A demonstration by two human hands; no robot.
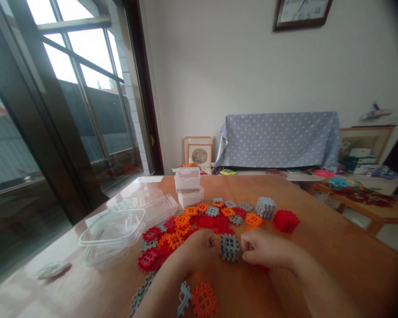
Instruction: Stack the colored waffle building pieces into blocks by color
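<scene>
A stack of grey waffle blocks point(229, 247) stands on the table between my two hands. My left hand point(204, 245) is curled closed at the stack's left side, its knuckles close to the blocks. On the other side, my right hand point(263, 248) is also curled into a fist, thumb side toward the stack, with a narrow gap. What either fist holds, if anything, is hidden. A red piece point(262, 267) shows partly under my right hand. Near my left forearm lie an orange waffle block point(204, 300), a light blue-grey one point(184, 298) and grey ones point(142, 293).
Loose red, orange and grey waffle blocks point(182, 219) spread beyond my left hand. A grey stack point(265, 207) and a red stack point(286, 220) stand at the right. Clear plastic containers point(112, 227) lie left; white boxes point(187, 180) are piled at the back of the wooden table point(318, 234).
</scene>
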